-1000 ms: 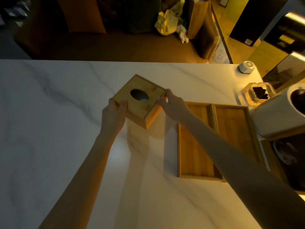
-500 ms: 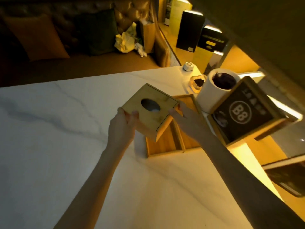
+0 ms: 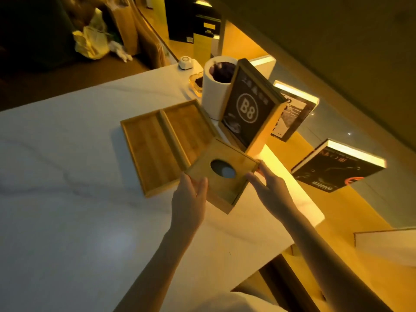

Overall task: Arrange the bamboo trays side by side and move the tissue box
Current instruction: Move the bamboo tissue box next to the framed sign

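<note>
Head view: both hands hold the bamboo tissue box near the counter's right edge, left hand and right hand fingers clasping opposite sides. Two bamboo trays lie touching side by side just behind it.

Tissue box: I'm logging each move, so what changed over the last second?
Both hands, left hand and right hand, carried the tissue box from left of the trays across to their near right corner, by the table edge. The grip stayed, and the trays stayed side by side.
</note>
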`<state>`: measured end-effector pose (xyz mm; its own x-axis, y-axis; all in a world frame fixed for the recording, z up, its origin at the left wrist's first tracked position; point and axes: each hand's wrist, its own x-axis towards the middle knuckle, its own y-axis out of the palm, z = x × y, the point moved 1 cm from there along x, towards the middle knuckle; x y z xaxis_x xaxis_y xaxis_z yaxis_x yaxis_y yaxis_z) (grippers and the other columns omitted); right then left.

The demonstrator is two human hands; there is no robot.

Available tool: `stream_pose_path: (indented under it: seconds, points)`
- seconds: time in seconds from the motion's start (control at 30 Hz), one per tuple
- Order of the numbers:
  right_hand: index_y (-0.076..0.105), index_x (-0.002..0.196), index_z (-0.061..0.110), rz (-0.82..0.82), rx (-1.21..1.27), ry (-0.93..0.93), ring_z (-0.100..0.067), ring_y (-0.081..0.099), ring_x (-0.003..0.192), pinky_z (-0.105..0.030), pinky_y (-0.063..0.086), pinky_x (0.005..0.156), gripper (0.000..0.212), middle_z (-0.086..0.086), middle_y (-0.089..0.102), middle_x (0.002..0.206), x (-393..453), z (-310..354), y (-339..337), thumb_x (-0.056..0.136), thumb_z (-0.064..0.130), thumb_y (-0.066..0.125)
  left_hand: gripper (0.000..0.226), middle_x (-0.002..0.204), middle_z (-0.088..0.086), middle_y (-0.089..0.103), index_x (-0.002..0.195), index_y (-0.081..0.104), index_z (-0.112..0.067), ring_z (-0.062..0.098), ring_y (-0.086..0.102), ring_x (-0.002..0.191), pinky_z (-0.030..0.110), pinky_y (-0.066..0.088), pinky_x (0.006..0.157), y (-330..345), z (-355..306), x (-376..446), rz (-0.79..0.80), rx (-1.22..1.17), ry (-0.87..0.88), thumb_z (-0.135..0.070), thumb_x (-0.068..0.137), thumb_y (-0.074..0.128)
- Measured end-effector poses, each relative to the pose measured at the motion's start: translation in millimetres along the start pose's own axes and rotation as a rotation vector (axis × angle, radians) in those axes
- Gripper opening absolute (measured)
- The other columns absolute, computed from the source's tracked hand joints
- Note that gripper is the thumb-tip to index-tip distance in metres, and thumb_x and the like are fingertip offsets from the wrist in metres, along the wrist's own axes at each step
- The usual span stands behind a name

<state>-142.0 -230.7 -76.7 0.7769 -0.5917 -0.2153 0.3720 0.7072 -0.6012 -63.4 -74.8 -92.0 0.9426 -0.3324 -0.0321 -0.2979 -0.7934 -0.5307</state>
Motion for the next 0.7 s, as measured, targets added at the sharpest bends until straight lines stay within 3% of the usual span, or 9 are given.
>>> stream_pose_path:
  seconds: [0.13, 0.2, 0.33, 0.4, 0.57, 0.7]
  points:
    - [0.035, 0.137, 0.021, 0.005, 0.05, 0.08, -0.03, 0.038, 0.129, -0.047, 0.035, 0.103, 0.049, -0.005, 0.044, 0.141, -11, -34, -13, 0.092, 0.036, 0.043, 0.033, 0.09, 0.016, 0.063, 0.105, 0.05, 0.0, 0.018, 0.06, 0.074, 0.015, 0.045, 0.059, 32, 4, -12, 0.073, 0.024, -0.031, -0.029, 0.089, 0.046]
    - [0.036, 0.136, 0.021, 0.003, 0.091, 0.092, -0.03, 0.038, 0.13, -0.047, 0.034, 0.104, 0.048, -0.005, 0.044, 0.142, -16, -47, -17, 0.091, 0.035, 0.043, 0.036, 0.097, 0.017, 0.065, 0.11, 0.049, -0.001, 0.019, 0.062, 0.08, 0.017, 0.049, 0.062, 45, 5, -18, 0.097, 0.022, -0.03, -0.03, 0.089, 0.046]
    - [0.039, 0.133, 0.022, -0.014, 0.179, 0.086, -0.028, 0.038, 0.129, -0.041, 0.036, 0.1, 0.043, -0.005, 0.045, 0.14, -20, -65, -26, 0.091, 0.03, 0.045, 0.051, 0.119, 0.008, 0.059, 0.132, 0.033, -0.007, 0.018, 0.06, 0.104, 0.022, 0.052, 0.082, 64, 7, -30, 0.159, -0.007, -0.049, -0.032, 0.089, 0.044]
    - [0.037, 0.135, 0.021, -0.014, 0.186, 0.093, -0.027, 0.036, 0.131, -0.044, 0.035, 0.103, 0.046, -0.005, 0.042, 0.143, -19, -72, -28, 0.091, 0.03, 0.045, 0.049, 0.122, 0.009, 0.059, 0.131, 0.033, -0.009, 0.018, 0.06, 0.106, 0.02, 0.052, 0.082, 71, 10, -36, 0.187, -0.047, -0.061, -0.032, 0.089, 0.044]
    - [0.033, 0.138, 0.022, -0.002, 0.187, 0.122, -0.028, 0.031, 0.136, -0.047, 0.031, 0.107, 0.053, -0.005, 0.037, 0.147, -13, -87, -27, 0.089, 0.036, 0.046, 0.045, 0.123, 0.009, 0.058, 0.129, 0.034, -0.01, 0.017, 0.059, 0.106, 0.0, 0.046, 0.071, 85, 17, -40, 0.197, -0.087, -0.1, -0.03, 0.09, 0.045]
    - [0.03, 0.141, 0.021, 0.002, 0.205, 0.161, -0.027, 0.029, 0.138, -0.049, 0.03, 0.108, 0.073, -0.004, 0.034, 0.15, -12, -93, -25, 0.077, 0.054, 0.042, 0.049, 0.122, 0.009, 0.058, 0.132, 0.031, -0.008, 0.016, 0.059, 0.105, 0.0, 0.046, 0.072, 92, 19, -40, 0.209, -0.076, -0.128, -0.028, 0.09, 0.045]
